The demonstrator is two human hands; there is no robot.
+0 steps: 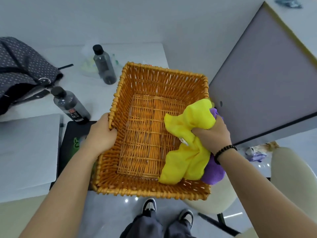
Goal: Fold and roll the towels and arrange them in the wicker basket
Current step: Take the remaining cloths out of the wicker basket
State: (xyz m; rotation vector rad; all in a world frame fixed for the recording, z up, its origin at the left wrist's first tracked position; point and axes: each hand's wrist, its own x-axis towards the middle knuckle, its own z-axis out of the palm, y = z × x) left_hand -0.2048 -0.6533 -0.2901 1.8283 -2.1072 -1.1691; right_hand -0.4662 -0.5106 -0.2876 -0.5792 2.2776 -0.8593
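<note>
In the right hand's [211, 136] grip, crumpled yellow towel [187, 145].

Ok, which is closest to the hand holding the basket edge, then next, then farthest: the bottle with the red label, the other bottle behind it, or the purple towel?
Measured from the left hand in the head view:
1. Bottle with the red label, just beyond the hand, to its left.
2. Other bottle, farther back, beside the wicker basket at its far left corner.
3. Purple towel, across the basket, under the right hand.

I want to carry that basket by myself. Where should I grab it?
Grab the wicker basket by its thick braided rim, one hand on each long side, fingers curling over the top. The left hand already holds the left rim like that; the woven walls probably bend.
</note>
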